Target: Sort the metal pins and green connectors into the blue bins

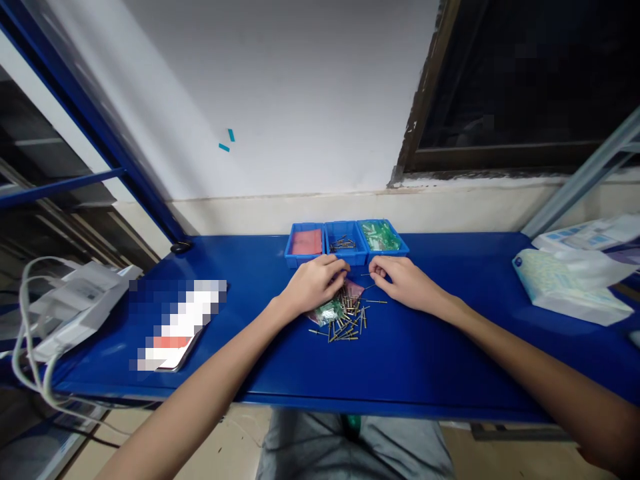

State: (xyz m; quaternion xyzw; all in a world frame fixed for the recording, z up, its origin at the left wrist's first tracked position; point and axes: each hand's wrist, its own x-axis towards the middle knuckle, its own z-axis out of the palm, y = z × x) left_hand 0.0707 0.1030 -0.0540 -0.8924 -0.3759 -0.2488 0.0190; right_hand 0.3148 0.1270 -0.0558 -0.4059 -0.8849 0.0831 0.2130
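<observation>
A loose pile of blind rivets (345,327) lies on the blue table, with a green-and-clear plastic packet (329,311) and a pink packet (353,289) among them. My left hand (317,281) rests over the pile's back left side, its fingers curled and pressed together; whatever they hold is hidden. To the right of the pile, my right hand (403,279) is closed, with a thin rivet stem showing at its fingertips. Just behind the hands stand three blue bins: one with pink packets (307,242), one with rivets (343,244), one with green packets (379,235).
A phone (187,327), partly blurred out, lies at the left, near a white power strip with cables (83,310). A tissue pack (570,283) sits at the right. The wall (300,100) rises behind the table, and blue frame posts (145,203) border it.
</observation>
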